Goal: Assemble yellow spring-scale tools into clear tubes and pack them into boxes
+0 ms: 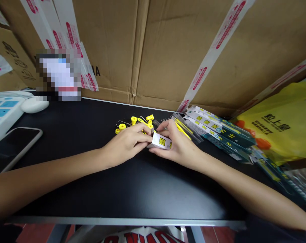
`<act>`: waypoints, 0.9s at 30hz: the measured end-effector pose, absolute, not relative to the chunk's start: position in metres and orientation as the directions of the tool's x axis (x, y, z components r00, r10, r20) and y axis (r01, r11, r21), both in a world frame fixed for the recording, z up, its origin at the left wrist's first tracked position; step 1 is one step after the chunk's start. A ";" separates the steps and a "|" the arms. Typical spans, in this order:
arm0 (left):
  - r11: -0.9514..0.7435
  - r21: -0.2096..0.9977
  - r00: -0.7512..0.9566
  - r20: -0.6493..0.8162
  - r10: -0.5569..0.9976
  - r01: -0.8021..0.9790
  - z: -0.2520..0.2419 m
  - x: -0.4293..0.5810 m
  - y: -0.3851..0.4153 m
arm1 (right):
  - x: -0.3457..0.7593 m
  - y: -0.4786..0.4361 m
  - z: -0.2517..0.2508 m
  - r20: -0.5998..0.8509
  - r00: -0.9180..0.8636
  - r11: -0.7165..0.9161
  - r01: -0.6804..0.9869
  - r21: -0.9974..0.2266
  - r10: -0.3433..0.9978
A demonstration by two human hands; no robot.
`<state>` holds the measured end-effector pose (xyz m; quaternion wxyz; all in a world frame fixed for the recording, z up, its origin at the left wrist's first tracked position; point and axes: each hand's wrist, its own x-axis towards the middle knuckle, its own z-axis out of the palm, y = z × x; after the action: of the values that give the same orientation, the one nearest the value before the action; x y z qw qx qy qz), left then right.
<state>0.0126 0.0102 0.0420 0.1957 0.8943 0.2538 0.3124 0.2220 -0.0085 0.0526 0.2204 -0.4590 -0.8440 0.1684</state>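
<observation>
A small white cardboard box [158, 140] with a yellow and black printed square is held over the middle of the black table [112, 189]. My right hand [177, 143] grips it from the right, thumb below and fingers above. At the box's left end, the fingers of my left hand [131, 141] are closed on its edge, partly hiding that end. Just behind my left hand lies a heap of yellow plastic pieces [134, 120] with thin wire hooks. Beyond my right hand are clear packets with yellow sticks [182, 128].
Long printed boxes [218, 131] are piled at the right beside a yellow plastic bag [274, 121]. To the left lie a phone [13, 145], a white mouse [35, 105] and a power strip [6, 111]. Large taped cartons [163, 57] form a wall behind the table.
</observation>
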 end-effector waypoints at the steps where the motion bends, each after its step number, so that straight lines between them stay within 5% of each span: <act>1: -0.755 0.570 0.653 0.443 0.614 0.323 0.041 0.013 0.010 | 0.222 -0.008 0.052 0.208 -0.491 0.526 0.707 -0.473 0.846; 7: -0.516 0.801 0.546 0.297 0.784 0.305 0.036 0.016 0.009 | 0.221 -0.007 0.052 0.162 -0.570 0.584 0.715 -0.385 0.805; 21: -0.775 0.518 0.589 0.518 0.621 0.362 0.037 0.011 0.016 | 0.225 -0.004 0.056 0.261 -0.648 0.699 0.667 -0.257 0.715; 27: -0.695 0.641 0.540 0.477 0.693 0.325 0.034 0.009 0.020 | 0.224 -0.007 0.056 0.249 -0.654 0.700 0.675 -0.234 0.714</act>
<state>0.0087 0.0195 0.0338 0.2471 0.8420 0.3025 0.3722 0.2236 -0.0075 0.0559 0.1628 -0.3827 -0.9074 0.0605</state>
